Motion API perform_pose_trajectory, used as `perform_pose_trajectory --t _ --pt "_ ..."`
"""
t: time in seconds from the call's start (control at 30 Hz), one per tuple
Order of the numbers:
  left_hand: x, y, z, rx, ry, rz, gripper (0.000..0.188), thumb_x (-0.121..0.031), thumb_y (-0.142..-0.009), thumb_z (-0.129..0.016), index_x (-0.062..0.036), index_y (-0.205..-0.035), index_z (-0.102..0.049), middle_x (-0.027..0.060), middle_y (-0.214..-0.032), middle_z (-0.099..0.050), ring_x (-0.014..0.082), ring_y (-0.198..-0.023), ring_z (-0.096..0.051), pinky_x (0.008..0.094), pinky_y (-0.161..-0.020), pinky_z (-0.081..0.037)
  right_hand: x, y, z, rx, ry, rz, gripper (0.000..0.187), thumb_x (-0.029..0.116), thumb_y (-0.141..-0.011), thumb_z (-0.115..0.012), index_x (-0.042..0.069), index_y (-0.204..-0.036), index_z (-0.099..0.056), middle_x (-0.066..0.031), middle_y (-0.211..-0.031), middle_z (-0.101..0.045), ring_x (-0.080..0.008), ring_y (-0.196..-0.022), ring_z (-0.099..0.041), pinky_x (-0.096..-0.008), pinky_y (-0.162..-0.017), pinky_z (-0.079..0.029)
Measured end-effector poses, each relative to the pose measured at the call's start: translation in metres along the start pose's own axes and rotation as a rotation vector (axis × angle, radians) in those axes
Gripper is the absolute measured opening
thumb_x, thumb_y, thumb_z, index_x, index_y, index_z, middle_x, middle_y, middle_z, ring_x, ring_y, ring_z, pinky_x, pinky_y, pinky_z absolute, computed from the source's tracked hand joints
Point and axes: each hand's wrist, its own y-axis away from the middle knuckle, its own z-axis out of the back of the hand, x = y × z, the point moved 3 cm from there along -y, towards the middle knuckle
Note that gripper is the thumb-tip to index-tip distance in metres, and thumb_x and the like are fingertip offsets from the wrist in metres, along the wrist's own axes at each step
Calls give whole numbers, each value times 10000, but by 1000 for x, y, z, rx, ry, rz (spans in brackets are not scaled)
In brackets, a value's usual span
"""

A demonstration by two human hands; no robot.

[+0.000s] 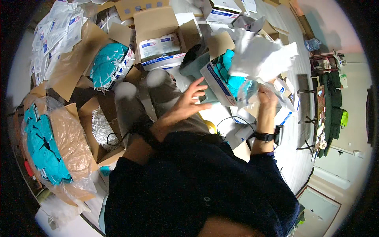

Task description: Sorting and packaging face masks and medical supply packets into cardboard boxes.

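Observation:
My left hand [191, 99] reaches over my lap with its fingers spread and nothing in it. It is nearest to an open white and blue box [219, 85] packed with teal folded fabric pieces [231, 73]. My right hand [267, 94] is closed round crumpled clear plastic [248, 94], to the right of that box. Just above this fist is a bunch of white sheets or bags [262, 55], partly covering the box; whether it joins the plastic in my hand I cannot tell.
At left, a plastic-lined carton [75, 138] holds teal fabric [43, 146]. Beside it, a carton [87, 114] contains white strips [103, 128]. Ahead are a box of teal pieces with white ties [108, 65], an open carton [156, 19] and a pile of white packets [57, 35].

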Motion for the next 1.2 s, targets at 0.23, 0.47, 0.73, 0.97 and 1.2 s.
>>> perform_pose_trajectory --t 0.23,0.47,0.73,0.97,1.2 --pt "38 -5 20 -395 252 -197 386 -140 -880 -612 2 -1211 -472 154 -1077 -576 227 -974 -584 371 -856 -489 -174 126 -92 -16 14 -469 146 179 -878 -584 82 -987 -590 -16 -712 -531 -140 -603 -514 -308 -477 -401" --pt "16 24 144 -943 -211 -277 267 -105 -929 -524 9 -1170 -507 107 -1078 -562 167 -957 -530 308 -820 -448 -164 141 -152 552 481 -550 203 206 -902 -569 37 -981 -649 -40 -833 -666 -57 -466 -401 -202 -419 -301" --pt "-122 90 328 -1291 -171 -235 213 -193 -899 -546 -64 -1039 -642 34 -791 -554 125 -625 -504 299 -557 -446 -201 97 -150 441 352 -586 186 228 -922 -542 69 -923 -637 -11 -788 -625 -70 -475 -427 -215 -433 -325" --pt "-315 78 556 -1164 193 -373 364 -361 -759 -774 -65 -783 -562 -8 -575 -443 150 -556 -535 262 -509 -496 -218 85 -186 497 410 -571 184 192 -904 -522 48 -896 -635 2 -764 -603 -76 -530 -448 -210 -484 -336" --pt "-174 35 482 -774 -27 -46 338 -244 -874 -641 15 -1079 -573 106 -1026 -616 200 -944 -605 311 -834 -518 -226 40 -238 435 543 -513 185 157 -916 -543 2 -936 -642 -45 -821 -632 -85 -516 -458 -208 -478 -368"
